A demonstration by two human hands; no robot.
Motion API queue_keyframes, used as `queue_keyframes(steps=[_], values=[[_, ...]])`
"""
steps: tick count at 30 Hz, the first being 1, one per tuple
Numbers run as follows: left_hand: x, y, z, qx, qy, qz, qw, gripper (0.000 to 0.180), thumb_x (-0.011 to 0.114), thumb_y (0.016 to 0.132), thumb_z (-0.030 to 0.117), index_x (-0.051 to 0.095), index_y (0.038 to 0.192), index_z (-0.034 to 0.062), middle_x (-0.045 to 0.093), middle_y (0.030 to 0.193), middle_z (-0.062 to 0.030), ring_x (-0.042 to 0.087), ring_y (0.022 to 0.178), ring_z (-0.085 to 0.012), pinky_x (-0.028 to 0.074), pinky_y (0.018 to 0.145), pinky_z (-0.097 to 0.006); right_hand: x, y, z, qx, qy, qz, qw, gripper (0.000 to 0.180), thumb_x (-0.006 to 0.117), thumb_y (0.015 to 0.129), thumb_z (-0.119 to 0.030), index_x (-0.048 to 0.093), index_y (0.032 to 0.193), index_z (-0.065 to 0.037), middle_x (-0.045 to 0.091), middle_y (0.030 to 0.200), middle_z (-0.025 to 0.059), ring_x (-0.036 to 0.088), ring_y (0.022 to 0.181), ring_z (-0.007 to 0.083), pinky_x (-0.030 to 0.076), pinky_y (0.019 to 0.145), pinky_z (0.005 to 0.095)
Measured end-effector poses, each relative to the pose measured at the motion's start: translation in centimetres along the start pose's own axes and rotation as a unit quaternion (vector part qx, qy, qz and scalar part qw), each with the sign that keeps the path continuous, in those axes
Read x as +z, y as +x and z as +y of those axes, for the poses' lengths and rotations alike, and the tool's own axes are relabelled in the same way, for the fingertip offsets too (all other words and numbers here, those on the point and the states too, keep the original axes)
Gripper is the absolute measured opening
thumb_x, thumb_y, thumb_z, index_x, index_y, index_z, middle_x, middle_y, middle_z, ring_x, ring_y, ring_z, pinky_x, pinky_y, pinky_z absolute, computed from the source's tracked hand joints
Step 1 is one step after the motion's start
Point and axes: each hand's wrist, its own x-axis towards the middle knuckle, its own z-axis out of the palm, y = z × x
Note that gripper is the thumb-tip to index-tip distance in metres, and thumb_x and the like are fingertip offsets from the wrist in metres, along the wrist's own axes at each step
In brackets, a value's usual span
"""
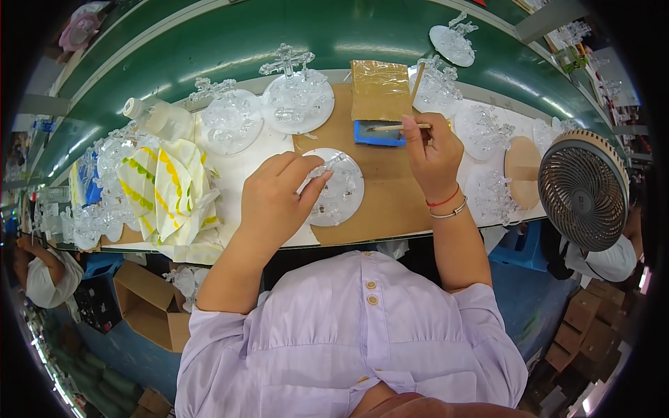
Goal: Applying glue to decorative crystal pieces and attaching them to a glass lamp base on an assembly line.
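My left hand (275,198) is closed, thumb and fingers pinching a small clear plastic piece (335,162). It is above the upper left part of a round white disc (345,209) that carries several clear parts. Over to the right, my right hand (435,153) grips a thin brush (390,127) with a light wooden handle. The brush points left, its tip at the opening of a small blue tray (380,140). A brown cardboard piece wrapped in shiny tape (380,90) stands behind the tray and covers part of it.
Discs with clear cross-shaped pieces (300,101) line the back. A clear bottle (164,118) and a yellow-patterned plastic bag (171,188) sit left. At right stand more clear pieces (488,195) and a dark fan (584,191). Beyond runs a green conveyor belt (230,45).
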Motion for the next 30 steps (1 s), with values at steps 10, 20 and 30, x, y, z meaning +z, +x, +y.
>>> queue_keyframes(steps=[10,20,30], values=[[0.8,-0.7,-0.8,-0.034,-0.02,0.016,0.999,0.015,0.073,0.079,0.012,0.067,0.092,0.0071,0.066,0.08,-0.0054,0.064,0.067,-0.0223,0.05,0.057,-0.031,-2.0,-2.0,0.3,0.127,0.103,0.104,0.981,0.014,0.06,0.095,-0.014,0.053,0.091,-0.003,0.066,0.073,0.0082,0.056,0.057,0.0066,0.043,0.051,0.0184],[1.9,-0.5,-1.3,-0.029,-0.038,0.042,0.998,0.019,0.073,0.08,0.014,0.066,0.097,0.0077,0.067,0.084,-0.0064,0.066,0.073,-0.0212,0.052,0.062,-0.031,-5.5,-5.3,-1.3,0.07,0.141,0.206,0.966,0.018,0.05,0.1,-0.019,0.046,0.095,-0.003,0.063,0.075,0.0147,0.049,0.052,0.0106,0.04,0.048,0.0201],[1.7,-2.5,-2.2,-0.061,-0.086,0.039,0.994,0.028,0.075,0.078,0.009,0.067,0.105,0.0054,0.07,0.092,-0.0095,0.068,0.08,-0.0219,0.053,0.068,-0.03,-6.0,-12.4,-3.5,0.064,0.126,0.026,0.99,0.03,0.053,0.098,-0.028,0.048,0.094,0.001,0.061,0.078,0.0183,0.055,0.055,0.0158,0.046,0.051,0.0252]])
